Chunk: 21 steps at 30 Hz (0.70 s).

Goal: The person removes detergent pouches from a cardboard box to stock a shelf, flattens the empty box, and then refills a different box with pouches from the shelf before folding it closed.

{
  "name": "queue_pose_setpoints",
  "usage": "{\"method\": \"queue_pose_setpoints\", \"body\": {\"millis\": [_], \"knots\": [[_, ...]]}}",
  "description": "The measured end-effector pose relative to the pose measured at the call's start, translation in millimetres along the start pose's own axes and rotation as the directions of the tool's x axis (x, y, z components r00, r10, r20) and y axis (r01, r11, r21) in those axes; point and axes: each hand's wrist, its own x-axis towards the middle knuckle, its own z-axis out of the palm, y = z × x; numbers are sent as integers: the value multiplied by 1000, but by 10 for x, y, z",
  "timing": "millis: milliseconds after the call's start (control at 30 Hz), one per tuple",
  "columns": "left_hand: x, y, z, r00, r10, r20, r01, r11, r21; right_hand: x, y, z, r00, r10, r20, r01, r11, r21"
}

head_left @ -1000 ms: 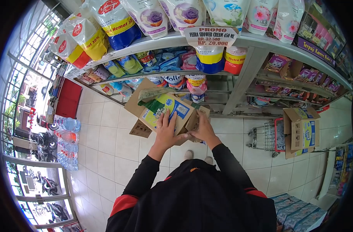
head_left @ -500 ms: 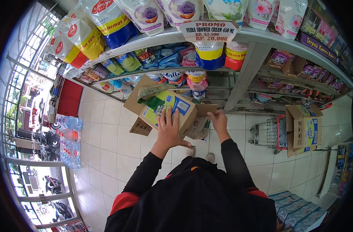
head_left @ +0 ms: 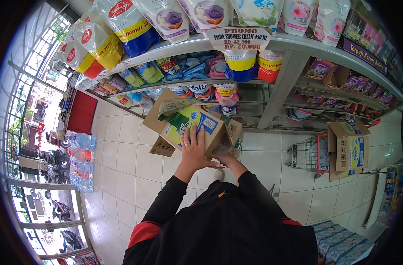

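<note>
Two hands attend one opened cardboard carton, held at chest height in front of the shelving. Left hand: spread flat, fingers extended, palm pressed on the printed blue-and-green side panel, steadying it. Right hand: tucked under the carton's right lower corner, beneath a loose flap; only the wrist and part of the back of the hand show, so whether it grips or merely props the box cannot be told. Handling judgement: the carton appears to rest on a two-point hold, and it would ride better with the right hand kept squarely under the base and the left kept low on the panel, flaps clear of the shelf edge above the hands so nothing snags the promo tag. Beyond the hands: refill pouches on the top shelf; to the right of the hands, a second carton atop a shopping trolley; to the left, bottled water on the tiled floor. Hidden or unclear: carton contents, its underside, right fingertips; small print on the panel is illegible; lower shelves behind the carton are blocked from view.
</note>
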Motion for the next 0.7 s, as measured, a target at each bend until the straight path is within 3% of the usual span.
{"method": "queue_pose_setpoints", "body": {"millis": [67,100,167,300,367,400,467,533,600,633,700], "knots": [[-13,0,6,1000,-2,-8,2,1000,-2,228,112,105,924,-279,-262,321,938,134],[-28,-7,5,1000,-3,-13,3,1000,0,253,110,101,925,-280,-256,320,938,132],[-53,-30,5,1000,-12,-17,12,1000,-7,325,85,76,974,-75,-213,61,996,-70],[-82,-58,-19,1000,-14,-14,14,1000,-27,139,-110,72,936,45,-350,-85,991,-99],[-100,-77,-29,999,-26,-35,26,1000,-14,133,54,69,967,20,-255,65,945,322],[-111,-88,-34,998,-31,-56,31,1000,-1,59,139,50,967,22,-254,63,945,320],[-113,-183,-36,992,-48,-115,45,999,-29,-71,261,-54,976,-41,-213,195,594,781],[-143,-351,-43,983,-68,-173,59,997,-57,-153,196,-84,975,12,-222,174,581,795],[-187,-572,-77,957,-113,-267,85,990,-114,-184,212,-122,977,-55,-204,193,624,757],[-209,-695,-122,958,-216,-189,177,963,-203,-230,125,-137,976,-60,-210,201,625,754],[-243,-792,-361,905,-423,43,397,804,-442,-362,-67,-93,970,-145,-193,230,799,555]]}}
